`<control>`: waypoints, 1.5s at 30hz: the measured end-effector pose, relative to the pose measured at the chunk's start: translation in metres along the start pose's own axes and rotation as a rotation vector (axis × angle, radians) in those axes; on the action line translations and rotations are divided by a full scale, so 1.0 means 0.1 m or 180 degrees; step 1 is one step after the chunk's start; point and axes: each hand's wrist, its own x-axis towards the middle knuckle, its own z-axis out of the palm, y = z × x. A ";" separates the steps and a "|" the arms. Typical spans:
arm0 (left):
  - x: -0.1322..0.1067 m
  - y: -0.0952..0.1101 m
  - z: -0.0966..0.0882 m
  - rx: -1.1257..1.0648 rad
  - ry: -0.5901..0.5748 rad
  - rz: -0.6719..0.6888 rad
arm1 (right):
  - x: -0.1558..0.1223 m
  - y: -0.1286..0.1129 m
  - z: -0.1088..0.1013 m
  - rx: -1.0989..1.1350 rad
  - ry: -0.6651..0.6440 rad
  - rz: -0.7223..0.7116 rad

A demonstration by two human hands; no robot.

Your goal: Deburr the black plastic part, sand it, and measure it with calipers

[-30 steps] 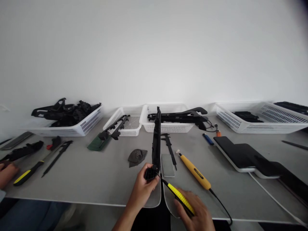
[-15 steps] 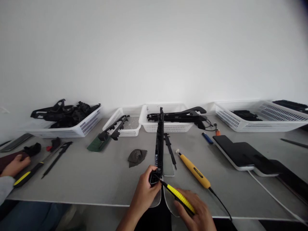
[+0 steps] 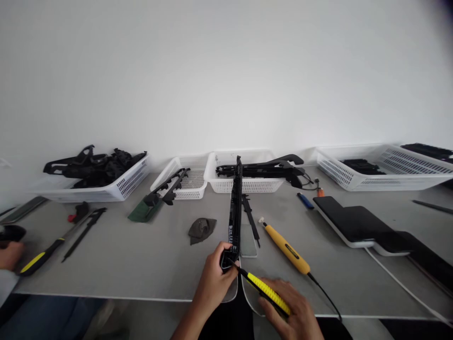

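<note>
My left hand (image 3: 216,274) is closed around the lower end of a long black plastic part (image 3: 236,203), which stands up lengthwise in front of me. In my right hand (image 3: 292,307) is a yellow-and-black utility knife (image 3: 265,289), its tip at the ribbed lower end of the part. Whether the tip touches the plastic is too small to tell. Just right of the part lie a black caliper (image 3: 250,219) and a small grey block (image 3: 248,243). A yellow corded tool (image 3: 287,249) lies beyond my right hand.
White baskets (image 3: 244,185) along the wall hold black plastic parts. A crumpled dark cloth (image 3: 202,230) and a green piece (image 3: 143,212) lie left of centre. Phones (image 3: 343,219) and a blue object (image 3: 305,201) are at right. A co-worker's hand (image 3: 10,255) is at far left, near a screwdriver (image 3: 42,256).
My hands keep nearly the same pose, with the knife tip still at the part's lower end. The co-worker's hand has moved left, along with the dark object there.
</note>
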 end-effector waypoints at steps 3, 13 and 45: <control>-0.01 -0.03 -0.01 -0.0075 0.0118 -0.0064 | 0.02 -0.01 -0.02 -0.0042 -0.0079 -0.0157; 0.00 -0.04 -0.03 -0.0235 0.0036 -0.0119 | -0.04 0.08 0.02 -0.0306 0.0006 -0.0309; 0.00 -0.06 -0.05 -0.0498 0.0008 -0.0127 | 0.02 0.02 0.18 0.0213 0.0624 0.0315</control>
